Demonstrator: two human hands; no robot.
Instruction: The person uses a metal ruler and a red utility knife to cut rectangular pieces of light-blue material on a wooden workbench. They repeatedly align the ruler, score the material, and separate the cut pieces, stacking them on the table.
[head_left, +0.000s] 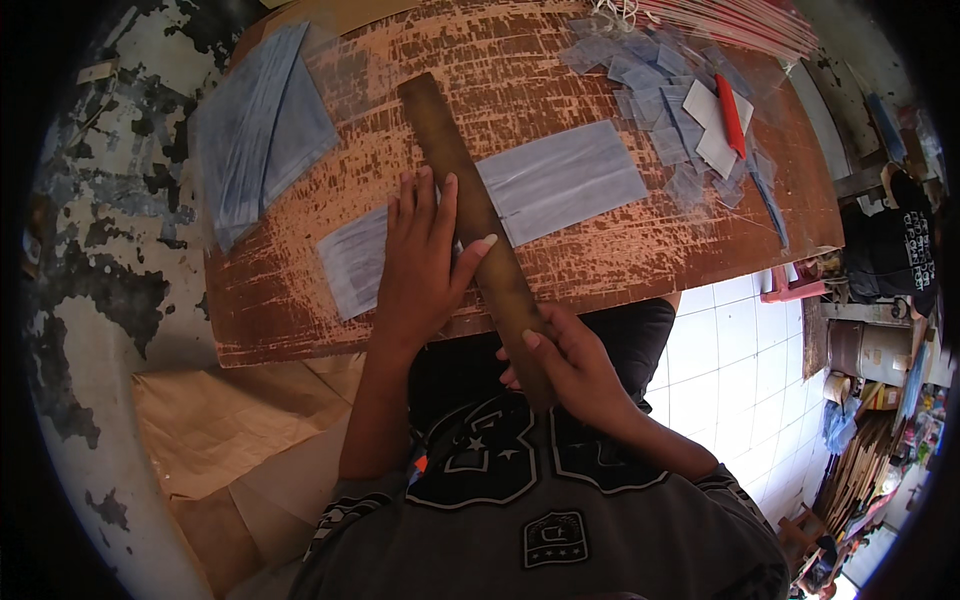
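Observation:
A long brown wooden strip, like a ruler, lies slantwise across a translucent bluish plastic sheet on the table. My left hand rests flat on the sheet's left part, its fingers stretched out along the strip. Its thumb reaches onto the strip's face. My right hand grips the strip's near end, which sticks out past the table's front edge; the thumb is on top and some fingers are hidden beneath. Under the strip, the middle of the sheet is covered.
A stack of bluish plastic sheets lies at the table's far left. Small plastic squares are scattered at the right, with a slim red handle on a white piece. Pink-red sticks lie behind. Brown paper is at lower left.

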